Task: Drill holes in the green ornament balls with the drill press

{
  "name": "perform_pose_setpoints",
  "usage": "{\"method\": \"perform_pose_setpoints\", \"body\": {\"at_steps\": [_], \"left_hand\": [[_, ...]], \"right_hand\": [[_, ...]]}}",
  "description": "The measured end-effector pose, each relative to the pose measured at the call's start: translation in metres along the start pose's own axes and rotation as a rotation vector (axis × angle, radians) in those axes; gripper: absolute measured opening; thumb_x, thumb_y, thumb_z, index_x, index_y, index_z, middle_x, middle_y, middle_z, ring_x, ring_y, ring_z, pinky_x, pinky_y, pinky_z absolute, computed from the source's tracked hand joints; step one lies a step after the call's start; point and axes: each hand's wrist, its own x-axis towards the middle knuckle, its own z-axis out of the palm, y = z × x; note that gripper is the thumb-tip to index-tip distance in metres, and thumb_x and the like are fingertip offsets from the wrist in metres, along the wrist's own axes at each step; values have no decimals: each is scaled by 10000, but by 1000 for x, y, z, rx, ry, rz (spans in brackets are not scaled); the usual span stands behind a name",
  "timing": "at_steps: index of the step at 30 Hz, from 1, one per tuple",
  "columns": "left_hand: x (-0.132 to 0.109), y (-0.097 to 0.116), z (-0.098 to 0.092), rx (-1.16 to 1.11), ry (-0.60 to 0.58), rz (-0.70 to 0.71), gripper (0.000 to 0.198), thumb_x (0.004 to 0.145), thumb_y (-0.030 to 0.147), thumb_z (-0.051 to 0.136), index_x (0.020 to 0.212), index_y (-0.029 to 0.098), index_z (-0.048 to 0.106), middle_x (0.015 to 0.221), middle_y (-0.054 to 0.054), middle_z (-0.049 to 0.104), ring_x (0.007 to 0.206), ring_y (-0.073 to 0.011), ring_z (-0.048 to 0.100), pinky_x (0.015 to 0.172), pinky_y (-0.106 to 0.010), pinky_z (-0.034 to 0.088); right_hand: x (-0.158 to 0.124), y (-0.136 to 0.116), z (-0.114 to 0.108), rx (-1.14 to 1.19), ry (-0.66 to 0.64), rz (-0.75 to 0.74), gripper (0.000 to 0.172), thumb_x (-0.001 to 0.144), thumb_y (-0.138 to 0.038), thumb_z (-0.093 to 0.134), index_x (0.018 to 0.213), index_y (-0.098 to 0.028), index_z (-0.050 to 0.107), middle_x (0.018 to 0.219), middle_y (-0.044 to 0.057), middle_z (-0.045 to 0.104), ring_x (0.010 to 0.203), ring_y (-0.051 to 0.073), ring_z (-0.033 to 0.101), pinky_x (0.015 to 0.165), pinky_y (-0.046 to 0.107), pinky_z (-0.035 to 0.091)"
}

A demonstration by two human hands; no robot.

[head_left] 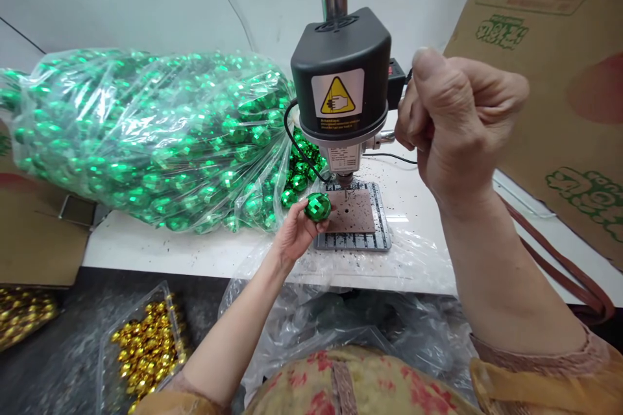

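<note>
left hand (302, 225) forward in a pinch, right hand (460, 120) raised and clenched, forearms (243, 331) bare

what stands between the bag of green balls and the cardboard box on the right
In the head view, a drill press stands there, your left hand holding a green ball near its base.

right: printed cardboard box (535, 110), brown band (601, 301) near it | lower left: gold balls (148, 343) in clear tray (108, 363)
</note>
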Motion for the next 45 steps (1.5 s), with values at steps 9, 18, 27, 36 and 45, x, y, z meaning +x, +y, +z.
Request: {"method": "perform_pose_setpoints", "body": {"at_steps": [9,18,27,36,45], "left_hand": [[16,-6,-3,437,109,296,530,674,377,913,1095,191,650,1010,-48,733,943,-181,676,873,-312,530],[31,-17,0,664,51,327,554,717,391,871,1201,192,686,1028,-53,739,847,-175,661,772,-294,524],[36,-19,11,872,71,452,521,657,314,906,1132,221,714,915,-24,670,767,-174,578,696,-287,449],[33,-38,21,788,101,453,474,696,263,882,1120,227,674,1052,-50,708,995,-256,643,925,-386,491],[32,-42,19,714,73,447,504,704,296,890,1147,222,661,1112,-65,709,1067,-266,652,989,-406,495]], "right_hand": [[11,-1,7,15,55,47,534,844,-418,758,424,-220,494,377,-49,382,350,68,302,391,317,186],[39,7,12,78,62,258,574,954,-136,542,395,-225,446,342,-49,337,291,82,269,351,334,130],[37,5,12,41,41,250,582,963,-168,542,396,-228,428,335,-46,320,291,86,272,344,334,121],[39,7,12,83,33,225,531,908,-226,642,417,-211,442,345,-60,324,295,67,265,356,310,131],[5,0,10,32,82,-16,513,917,-218,659,441,-210,468,378,-61,366,344,68,291,411,313,191]]}}
